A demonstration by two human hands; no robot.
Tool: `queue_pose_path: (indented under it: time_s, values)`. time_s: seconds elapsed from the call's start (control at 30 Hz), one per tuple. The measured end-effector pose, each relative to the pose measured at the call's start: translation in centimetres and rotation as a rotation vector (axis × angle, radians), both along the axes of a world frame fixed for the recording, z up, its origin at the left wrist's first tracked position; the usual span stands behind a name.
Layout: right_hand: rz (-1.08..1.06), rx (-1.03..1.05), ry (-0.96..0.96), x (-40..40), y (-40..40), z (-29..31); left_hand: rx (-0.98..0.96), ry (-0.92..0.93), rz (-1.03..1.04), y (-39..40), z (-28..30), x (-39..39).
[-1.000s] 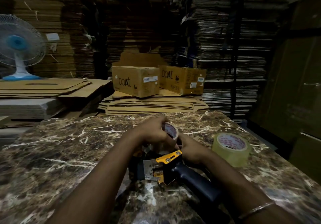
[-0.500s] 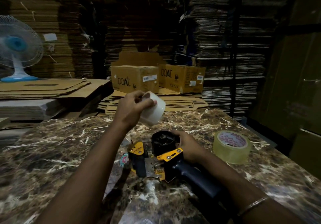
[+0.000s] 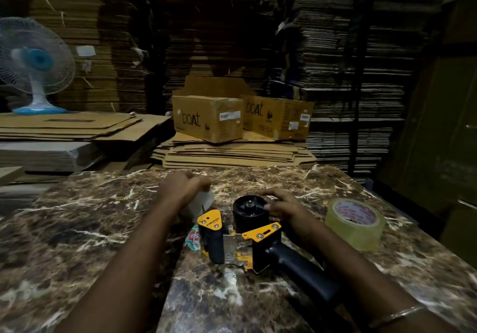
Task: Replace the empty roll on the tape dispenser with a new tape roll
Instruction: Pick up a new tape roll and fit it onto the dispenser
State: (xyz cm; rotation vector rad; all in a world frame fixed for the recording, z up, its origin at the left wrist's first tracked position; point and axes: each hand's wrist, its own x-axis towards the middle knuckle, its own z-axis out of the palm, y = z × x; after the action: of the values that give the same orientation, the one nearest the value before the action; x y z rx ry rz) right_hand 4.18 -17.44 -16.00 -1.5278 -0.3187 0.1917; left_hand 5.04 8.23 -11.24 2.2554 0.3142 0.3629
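Note:
A yellow and black tape dispenser (image 3: 245, 239) lies on the marble table (image 3: 77, 229), its black hub (image 3: 249, 210) bare and facing up. My right hand (image 3: 282, 207) rests against the hub's right side and steadies it. My left hand (image 3: 182, 188) holds the empty white roll core (image 3: 202, 201) low over the table, just left of the dispenser; the hand blurs and partly hides it. A new roll of clear tape (image 3: 355, 223) with a red-printed core lies flat at the right.
A small red and green label (image 3: 192, 238) lies under the dispenser's left end. Two "boat" cardboard boxes (image 3: 206, 118) sit on stacked flat cardboard behind the table. A blue fan (image 3: 33, 66) stands at the far left. Cardboard stacks fill the background.
My left hand pulled the empty core off the hub, lifted it up, then brought it down to the table left of the dispenser. My right hand stayed on the hub.

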Motion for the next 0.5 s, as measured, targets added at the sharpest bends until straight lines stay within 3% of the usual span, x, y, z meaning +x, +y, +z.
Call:
queue_pose_path:
  time_s: [0.17, 0.33, 0.5]
  values:
    - [-0.007, -0.086, -0.074, -1.7, -0.1, 2.2, 0.163, 0.033, 0.057, 0.2, -1.0, 0.2]
    - [0.253, -0.496, -0.241, -3.7, -1.3, 4.6, 0.25, 0.046, -0.026, -0.2, -1.0, 0.2]
    - [0.277, -0.66, -0.317, -4.6, -1.0, 4.8, 0.271, 0.061, -0.089, -0.1, -1.2, 0.2]
